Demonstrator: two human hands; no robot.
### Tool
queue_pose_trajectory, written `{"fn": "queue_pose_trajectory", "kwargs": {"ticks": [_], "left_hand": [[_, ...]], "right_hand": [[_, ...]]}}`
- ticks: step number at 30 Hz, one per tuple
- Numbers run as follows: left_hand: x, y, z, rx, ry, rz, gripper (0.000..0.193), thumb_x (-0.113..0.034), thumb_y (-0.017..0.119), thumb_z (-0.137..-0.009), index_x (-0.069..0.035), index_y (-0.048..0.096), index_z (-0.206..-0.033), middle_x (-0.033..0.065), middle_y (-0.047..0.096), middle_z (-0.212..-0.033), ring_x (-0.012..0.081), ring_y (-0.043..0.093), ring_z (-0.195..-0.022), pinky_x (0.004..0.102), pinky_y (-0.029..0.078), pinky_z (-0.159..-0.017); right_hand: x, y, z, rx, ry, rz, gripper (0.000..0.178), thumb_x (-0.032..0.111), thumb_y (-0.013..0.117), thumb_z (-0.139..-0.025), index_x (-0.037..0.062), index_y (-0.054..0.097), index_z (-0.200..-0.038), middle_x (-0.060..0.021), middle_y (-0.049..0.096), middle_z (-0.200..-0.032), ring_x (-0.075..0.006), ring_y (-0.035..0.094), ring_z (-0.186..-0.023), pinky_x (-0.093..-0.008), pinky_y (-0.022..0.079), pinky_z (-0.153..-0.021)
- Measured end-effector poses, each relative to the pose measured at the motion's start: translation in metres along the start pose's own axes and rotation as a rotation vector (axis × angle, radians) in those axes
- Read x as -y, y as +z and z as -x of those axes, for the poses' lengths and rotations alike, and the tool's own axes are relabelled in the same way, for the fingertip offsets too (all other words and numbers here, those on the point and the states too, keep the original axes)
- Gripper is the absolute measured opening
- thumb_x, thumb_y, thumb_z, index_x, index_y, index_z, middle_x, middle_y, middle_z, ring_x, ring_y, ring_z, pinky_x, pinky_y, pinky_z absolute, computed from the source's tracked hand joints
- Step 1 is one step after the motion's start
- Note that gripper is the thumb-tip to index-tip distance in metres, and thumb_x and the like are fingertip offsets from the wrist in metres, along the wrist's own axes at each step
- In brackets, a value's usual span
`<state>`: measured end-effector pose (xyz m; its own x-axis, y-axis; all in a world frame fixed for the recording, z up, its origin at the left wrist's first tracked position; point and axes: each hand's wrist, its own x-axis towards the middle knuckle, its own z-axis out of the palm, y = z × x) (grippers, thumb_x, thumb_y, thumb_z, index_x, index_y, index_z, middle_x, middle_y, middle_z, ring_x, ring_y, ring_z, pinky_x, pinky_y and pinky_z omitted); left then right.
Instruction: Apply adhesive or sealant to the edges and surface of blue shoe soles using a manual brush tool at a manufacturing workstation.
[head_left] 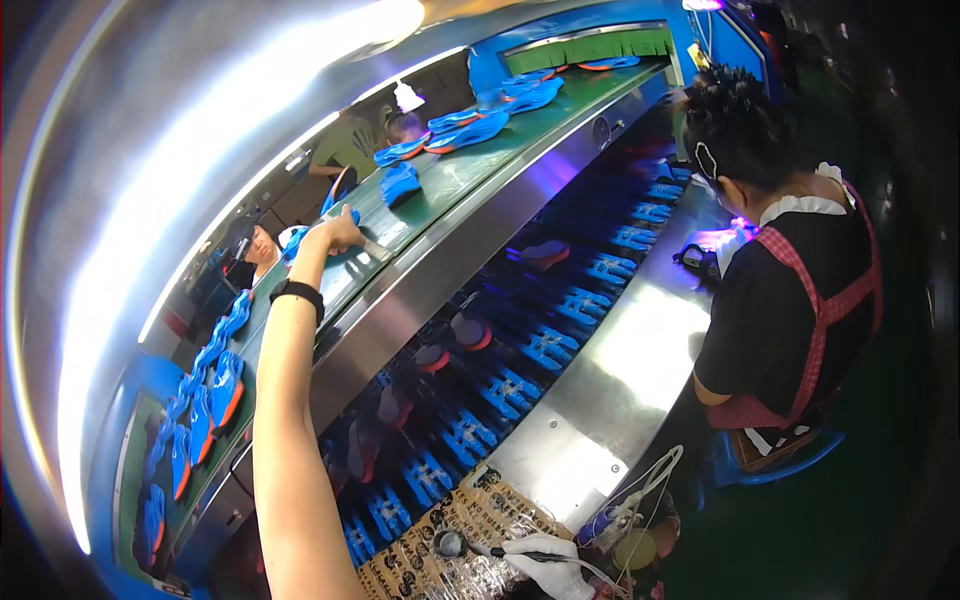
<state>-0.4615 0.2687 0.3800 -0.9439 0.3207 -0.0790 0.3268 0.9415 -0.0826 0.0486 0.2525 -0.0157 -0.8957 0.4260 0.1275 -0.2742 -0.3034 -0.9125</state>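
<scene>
My bare left arm, with a black band at the wrist, reaches up across the green conveyor belt (440, 190). At its far end my left hand (342, 232) is closed over a blue shoe (293, 243), and its fingers partly hide it. Low in the view, my right hand (548, 566) wears a white glove. It grips a thin black-handled tool (492, 549) with a pale cord trailing from it. By the tool's tip is a small round dark cup (450, 543), over brown printed wrapping (510, 510). A single blue shoe piece (400, 184) lies beyond my left hand.
Blue shoes with orange soles (228, 385) line the belt at left; more (470, 130) lie farther along. Below runs a lower rack of blue strapped holders (510, 395), beside a metal ledge (560, 440). A co-worker (790, 260) sits at right; another person (262, 250) is across the belt.
</scene>
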Motion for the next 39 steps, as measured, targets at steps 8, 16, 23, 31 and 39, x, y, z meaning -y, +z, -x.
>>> {"fn": "queue_pose_trajectory", "kwargs": {"ticks": [8, 16, 23, 31, 39], "left_hand": [[0.069, -0.008, 0.011, -0.371, 0.144, 0.037, 0.052, -0.038, 0.085, -0.069, 0.007, 0.069, -0.089, 0.0209, 0.072, -0.085, 0.0305, 0.074, -0.080, 0.0411, 0.060, -0.073], [0.098, 0.006, 0.164, -0.393, 0.138, 1.867, 0.043, -0.021, 0.075, -0.093, -0.010, 0.053, -0.128, 0.0154, 0.041, -0.142, 0.0351, 0.044, -0.135, 0.0626, 0.052, -0.102], [0.115, 0.103, 0.323, -0.208, 0.585, 2.476, 0.049, -0.017, 0.070, -0.094, -0.003, 0.047, -0.135, 0.0200, 0.038, -0.146, 0.0539, 0.036, -0.138, 0.0624, 0.040, -0.115], [0.104, 0.229, 0.438, -0.748, 0.658, 2.149, 0.068, -0.011, 0.060, -0.091, -0.006, 0.036, -0.154, 0.0195, 0.048, -0.147, 0.0341, 0.056, -0.127, 0.0495, 0.045, -0.111], [0.126, 0.390, 0.524, -0.113, -0.085, 2.370, 0.048, -0.019, 0.071, -0.082, 0.000, 0.061, -0.124, 0.0149, 0.069, -0.109, 0.0296, 0.068, -0.095, 0.0426, 0.056, -0.092]], "right_hand": [[0.036, 0.000, 0.001, 0.022, 0.160, 0.028, 0.017, 0.003, 0.079, -0.084, -0.0007, 0.078, -0.100, -0.0092, 0.076, -0.096, -0.0135, 0.070, -0.087, -0.0257, 0.055, -0.079], [0.027, 0.017, 0.028, 0.071, 0.163, -0.079, 0.016, 0.005, 0.075, -0.089, -0.0002, 0.078, -0.104, -0.0031, 0.075, -0.094, -0.0075, 0.067, -0.084, -0.0215, 0.054, -0.077], [0.016, 0.020, 0.050, 0.027, 0.169, -0.117, 0.017, 0.008, 0.075, -0.089, 0.0002, 0.078, -0.104, -0.0011, 0.076, -0.092, -0.0059, 0.066, -0.081, -0.0206, 0.053, -0.075], [0.000, 0.018, 0.047, -0.048, 0.134, -0.270, 0.019, 0.002, 0.076, -0.087, 0.0011, 0.077, -0.107, -0.0042, 0.077, -0.095, -0.0079, 0.067, -0.079, -0.0224, 0.053, -0.072], [0.048, 0.028, 0.046, -0.079, 0.141, -0.347, 0.018, 0.007, 0.069, -0.093, 0.0002, 0.075, -0.108, -0.0013, 0.074, -0.093, -0.0082, 0.065, -0.083, -0.0234, 0.050, -0.074]]}}
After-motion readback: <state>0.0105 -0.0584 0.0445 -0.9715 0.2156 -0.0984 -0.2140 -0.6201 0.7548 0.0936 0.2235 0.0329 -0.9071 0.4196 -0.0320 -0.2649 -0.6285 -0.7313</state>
